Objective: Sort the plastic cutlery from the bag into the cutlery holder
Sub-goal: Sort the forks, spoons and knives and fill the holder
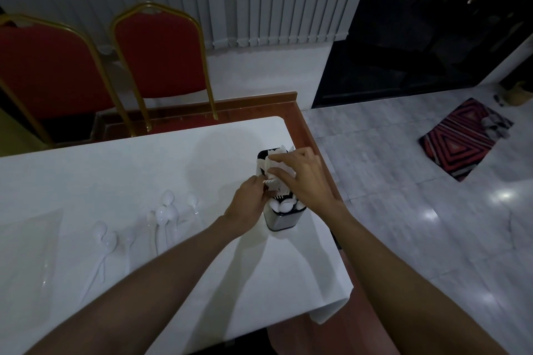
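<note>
Tabletop: white cloth-covered tabletop [144, 170]; two red padded chairs [161, 60] behind.
Holder: one metal-sided cutlery holder [281, 220], directly under the fingers.
Spoons: about seven clear spoons [164, 219] left of the fingers; one clear bag [28, 239] farther left.
Left: left hand [249, 204], fingers clamped on a white fork [269, 181].
Right: right hand [300, 179], fingers pinching upright white cutlery [278, 166] in the holder.

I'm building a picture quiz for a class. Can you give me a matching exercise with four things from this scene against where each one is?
Things:
1. cutlery holder
2. spoons
3. chairs
4. rug

Places:
A. on the floor, right of the table
B. lying loose on the table
C. beyond the table's far edge
D. standing upright near the table's right edge

Pairs: 1-D, 2-B, 3-C, 4-A
</note>
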`<state>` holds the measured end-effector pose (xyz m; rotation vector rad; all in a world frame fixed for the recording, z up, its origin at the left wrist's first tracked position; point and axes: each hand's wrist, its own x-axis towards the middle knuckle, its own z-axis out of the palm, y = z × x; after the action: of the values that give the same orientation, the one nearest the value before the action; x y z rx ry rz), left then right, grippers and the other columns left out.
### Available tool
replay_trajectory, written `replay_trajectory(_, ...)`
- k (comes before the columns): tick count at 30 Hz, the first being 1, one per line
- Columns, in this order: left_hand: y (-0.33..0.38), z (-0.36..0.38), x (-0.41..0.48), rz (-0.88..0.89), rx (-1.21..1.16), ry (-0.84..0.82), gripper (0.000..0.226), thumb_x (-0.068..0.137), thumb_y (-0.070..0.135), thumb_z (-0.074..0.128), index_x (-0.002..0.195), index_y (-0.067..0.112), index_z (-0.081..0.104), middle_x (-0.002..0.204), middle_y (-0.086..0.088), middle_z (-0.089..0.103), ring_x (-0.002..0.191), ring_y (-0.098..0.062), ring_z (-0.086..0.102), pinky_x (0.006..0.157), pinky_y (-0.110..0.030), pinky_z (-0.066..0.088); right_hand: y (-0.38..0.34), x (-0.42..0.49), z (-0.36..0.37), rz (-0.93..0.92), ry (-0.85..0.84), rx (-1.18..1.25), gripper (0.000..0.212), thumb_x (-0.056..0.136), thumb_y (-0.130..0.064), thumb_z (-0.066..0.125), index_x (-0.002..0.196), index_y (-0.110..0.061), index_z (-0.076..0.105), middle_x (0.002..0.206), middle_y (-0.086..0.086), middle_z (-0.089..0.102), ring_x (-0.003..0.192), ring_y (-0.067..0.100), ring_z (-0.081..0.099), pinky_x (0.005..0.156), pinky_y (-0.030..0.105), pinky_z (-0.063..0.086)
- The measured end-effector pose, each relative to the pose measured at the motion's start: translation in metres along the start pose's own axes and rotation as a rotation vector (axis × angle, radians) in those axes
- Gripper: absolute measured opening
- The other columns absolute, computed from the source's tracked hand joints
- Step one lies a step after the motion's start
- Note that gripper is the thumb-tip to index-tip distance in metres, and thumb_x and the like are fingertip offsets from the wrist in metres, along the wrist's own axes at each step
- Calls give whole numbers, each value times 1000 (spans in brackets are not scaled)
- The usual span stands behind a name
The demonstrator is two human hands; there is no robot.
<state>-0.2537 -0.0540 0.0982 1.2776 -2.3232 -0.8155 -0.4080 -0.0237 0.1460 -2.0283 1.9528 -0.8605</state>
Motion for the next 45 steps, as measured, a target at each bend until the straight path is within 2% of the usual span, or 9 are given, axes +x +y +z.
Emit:
replay_trajectory(7, 0, -7, -2, -12, -43, 33, 20, 95, 24, 52, 100, 6, 59, 91, -8, 62, 83, -24, 59, 68, -31, 44, -5, 6, -5, -33, 104, -25, 15, 90, -22, 63, 101, -19, 74, 86, -1, 66, 92, 20, 55, 76, 45, 50)
replay_trajectory(11, 4, -14, -7, 71, -50, 131, 13, 92, 24, 59, 92, 12, 60, 76, 3, 56, 67, -14, 51, 57, -20, 35, 2, 0, -3, -64, 145, -47, 13, 89, -22, 64, 97, -19, 74, 83, 0, 64, 88, 21, 56, 73, 43, 50)
replay_trajectory(15, 7, -15, -8, 100, -48, 154, 11, 90, 24, 61, 85, 15, 61, 68, 6, 51, 60, -9, 46, 56, -20, 32, 9, -6, 9, -31, 4, -67, 15, 88, -27, 62, 95, -24, 75, 90, 0, 68, 93, 22, 56, 74, 41, 51)
replay_trajectory(18, 12, -19, -9, 77, -173, 148, 16, 94, 28, 57, 82, 16, 56, 70, 6, 56, 61, -6, 50, 56, -17, 38, 11, -6, 7, -59, 12, -98, 21, 89, -32, 57, 93, -24, 76, 94, -8, 72, 98, 19, 55, 76, 42, 48)
replay_trajectory(22, 8, -27, -14, 46, -273, 176, 12, 94, 29, 55, 90, 17, 55, 74, 10, 60, 66, -7, 56, 60, -12, 42, 17, -7, 2, -65, -78, -190, 17, 90, -32, 60, 98, -29, 75, 118, -7, 66, 111, 25, 50, 82, 48, 46)
replay_trajectory(28, 6, -38, -13, -156, -538, 357, 10, 95, 24, 54, 99, 15, 57, 86, 1, 71, 81, -9, 68, 74, -24, 54, 13, -12, 0, 20, -90, -68, 28, 94, -24, 49, 112, -25, 71, 124, -8, 64, 116, 21, 46, 95, 42, 43)
replay_trajectory(34, 0, -30, -9, -71, -331, 148, 16, 96, 26, 52, 95, 10, 55, 77, -7, 65, 70, -22, 61, 64, -33, 48, 13, -12, -1, 36, -95, -26, 28, 91, -23, 51, 109, -24, 72, 122, -8, 65, 116, 18, 45, 97, 41, 43)
replay_trajectory(37, 8, -19, -2, 27, -199, 43, 16, 97, 22, 50, 93, 7, 56, 73, -1, 59, 63, -18, 51, 59, -29, 39, 13, -12, 0, 24, -86, -29, 27, 89, -20, 53, 108, -22, 73, 122, -6, 65, 116, 19, 46, 95, 39, 44)
replay_trajectory(45, -20, 5, 0, 4, 27, -23, 15, 93, 18, 56, 92, 4, 60, 88, -14, 59, 85, -30, 55, 70, -34, 41, 14, -20, -3, -22, -72, -57, 36, 86, -10, 48, 114, -15, 70, 129, 0, 63, 123, 21, 47, 102, 38, 43)
